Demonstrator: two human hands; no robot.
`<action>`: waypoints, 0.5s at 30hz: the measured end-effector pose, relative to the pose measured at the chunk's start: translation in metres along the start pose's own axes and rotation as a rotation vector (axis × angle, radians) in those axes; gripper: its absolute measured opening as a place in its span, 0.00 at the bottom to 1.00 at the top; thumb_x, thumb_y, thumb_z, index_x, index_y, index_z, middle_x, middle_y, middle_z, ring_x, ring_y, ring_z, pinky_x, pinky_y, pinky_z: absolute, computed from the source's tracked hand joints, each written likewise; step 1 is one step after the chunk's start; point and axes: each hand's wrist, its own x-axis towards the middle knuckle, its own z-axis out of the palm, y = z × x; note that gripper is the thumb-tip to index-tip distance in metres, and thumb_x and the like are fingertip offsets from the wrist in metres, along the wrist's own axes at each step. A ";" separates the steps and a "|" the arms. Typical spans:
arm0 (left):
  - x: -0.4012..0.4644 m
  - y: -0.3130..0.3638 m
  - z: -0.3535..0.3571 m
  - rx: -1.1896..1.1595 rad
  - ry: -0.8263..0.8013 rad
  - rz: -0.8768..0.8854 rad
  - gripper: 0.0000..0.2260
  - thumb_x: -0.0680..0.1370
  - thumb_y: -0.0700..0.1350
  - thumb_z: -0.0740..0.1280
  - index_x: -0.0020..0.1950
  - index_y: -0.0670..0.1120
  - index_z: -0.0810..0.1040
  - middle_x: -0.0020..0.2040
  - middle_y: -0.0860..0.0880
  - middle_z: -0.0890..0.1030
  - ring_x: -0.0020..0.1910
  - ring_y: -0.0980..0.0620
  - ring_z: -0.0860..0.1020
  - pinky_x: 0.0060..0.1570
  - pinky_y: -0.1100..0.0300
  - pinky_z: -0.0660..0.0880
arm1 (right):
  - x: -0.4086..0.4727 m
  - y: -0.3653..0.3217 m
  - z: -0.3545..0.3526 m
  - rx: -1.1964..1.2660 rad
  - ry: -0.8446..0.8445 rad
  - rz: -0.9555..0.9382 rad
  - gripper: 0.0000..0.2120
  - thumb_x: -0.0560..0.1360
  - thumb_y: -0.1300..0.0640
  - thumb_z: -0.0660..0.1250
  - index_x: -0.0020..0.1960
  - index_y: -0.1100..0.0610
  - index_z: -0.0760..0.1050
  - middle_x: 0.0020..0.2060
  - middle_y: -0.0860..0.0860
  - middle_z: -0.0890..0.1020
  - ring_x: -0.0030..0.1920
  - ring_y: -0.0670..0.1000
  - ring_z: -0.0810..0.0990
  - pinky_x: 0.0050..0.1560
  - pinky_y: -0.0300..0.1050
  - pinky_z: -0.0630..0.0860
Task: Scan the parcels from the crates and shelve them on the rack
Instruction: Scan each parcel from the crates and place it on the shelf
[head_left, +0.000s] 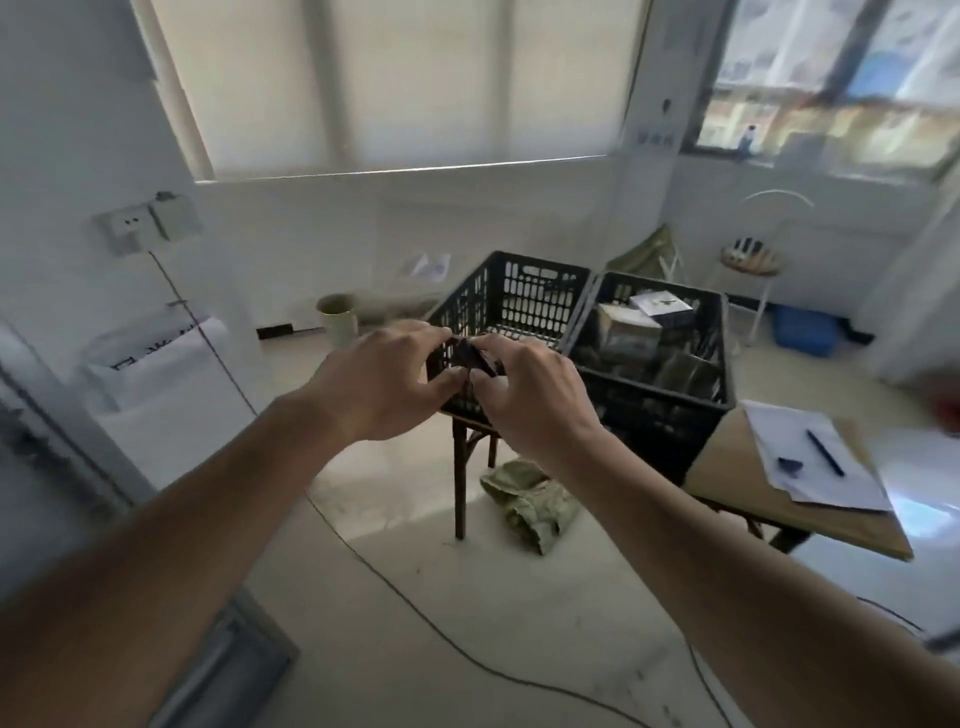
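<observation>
Both the left hand (384, 379) and right hand (524, 395) pinched a small dark object (475, 358) between fingertips; it looked light, rigid, best gripped by its edges.

A: Room's pretty cluttered. There's a wooden tabletop (727, 467) on the right with a stack of papers (810, 457) on it, a pen (825, 452) lying across the top sheet and some small dark bit just beside the pen, too blurry to name.

B: What's on the floor?

A: A crumpled greenish cloth (530, 504) by a dark wooden leg, and a thin cable (415, 608) snaking across the tiles. Pale bin (337, 318) near the back wall, blue box (805, 328) in the far right corner.

B: Walls?

A: Wall socket (123, 233) on the left, a white blind (415, 83) drawn over the window, and a white wire chair (753, 260) at the back.
</observation>
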 end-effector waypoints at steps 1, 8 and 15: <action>0.014 0.012 0.008 -0.008 -0.010 0.032 0.29 0.82 0.66 0.58 0.79 0.54 0.69 0.77 0.52 0.73 0.74 0.48 0.73 0.65 0.43 0.76 | 0.000 0.016 -0.007 0.000 0.014 0.028 0.23 0.84 0.47 0.63 0.78 0.45 0.72 0.66 0.58 0.80 0.63 0.65 0.79 0.64 0.62 0.77; 0.118 0.081 0.071 -0.064 -0.073 0.204 0.29 0.82 0.66 0.59 0.80 0.54 0.68 0.75 0.52 0.73 0.70 0.49 0.75 0.62 0.47 0.76 | 0.018 0.124 -0.038 -0.052 0.079 0.223 0.23 0.85 0.46 0.63 0.80 0.45 0.71 0.68 0.58 0.79 0.64 0.65 0.79 0.65 0.60 0.76; 0.241 0.124 0.139 -0.114 -0.167 0.295 0.30 0.82 0.66 0.59 0.81 0.53 0.66 0.77 0.52 0.71 0.74 0.48 0.72 0.69 0.43 0.74 | 0.082 0.227 -0.047 -0.092 0.110 0.379 0.23 0.85 0.46 0.63 0.79 0.46 0.72 0.69 0.58 0.79 0.65 0.65 0.79 0.66 0.60 0.76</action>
